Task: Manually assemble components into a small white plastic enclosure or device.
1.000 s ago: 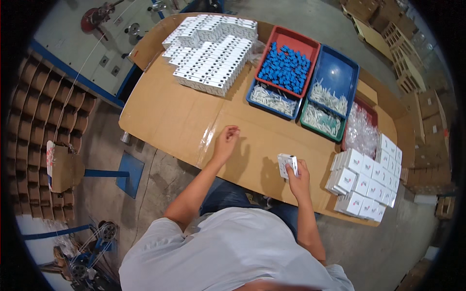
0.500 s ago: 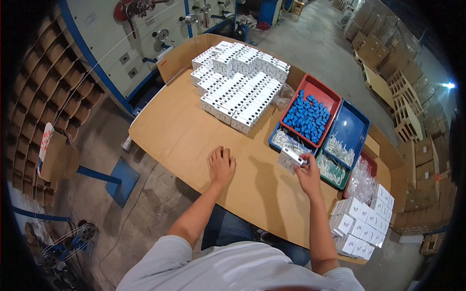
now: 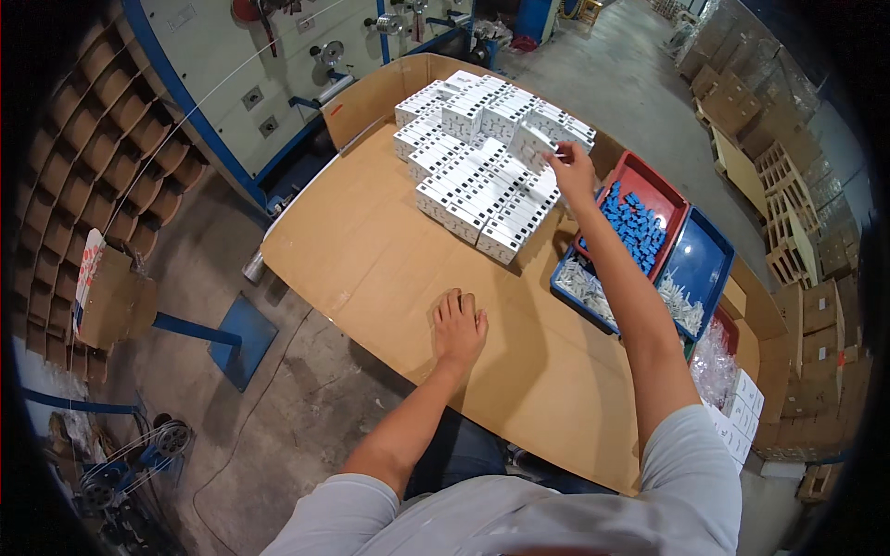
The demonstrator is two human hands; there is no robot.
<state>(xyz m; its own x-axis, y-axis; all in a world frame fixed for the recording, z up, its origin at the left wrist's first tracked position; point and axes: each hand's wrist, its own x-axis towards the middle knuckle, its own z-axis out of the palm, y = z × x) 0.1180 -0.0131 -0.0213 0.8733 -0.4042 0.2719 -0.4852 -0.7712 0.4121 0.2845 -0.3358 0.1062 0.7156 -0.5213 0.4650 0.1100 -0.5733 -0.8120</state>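
My right hand (image 3: 573,171) reaches to the far side of the table and grips a small white box (image 3: 531,146) by its right end, fingers closed. This box is tilted just above the rear part of a block of similar white boxes (image 3: 482,190), stacked in tight rows with dark square marks along their tops. Whether it touches them I cannot tell. Closer in, my left hand (image 3: 459,329) rests on the brown cardboard table top (image 3: 371,250), fingers slightly bent and apart, holding nothing.
Right of the stack, a red tray (image 3: 640,171) holds small blue pieces (image 3: 632,227). Blue trays (image 3: 709,246) nearby hold small white pieces. Clear plastic bags (image 3: 712,363) and more white boxes (image 3: 742,412) lie at the near right. A raised cardboard rim (image 3: 357,107) edges the table.
My right hand has carried the white box from beside the trays, forward and left, to above the stack. My left hand stays on the table; the whole view has shifted a little.
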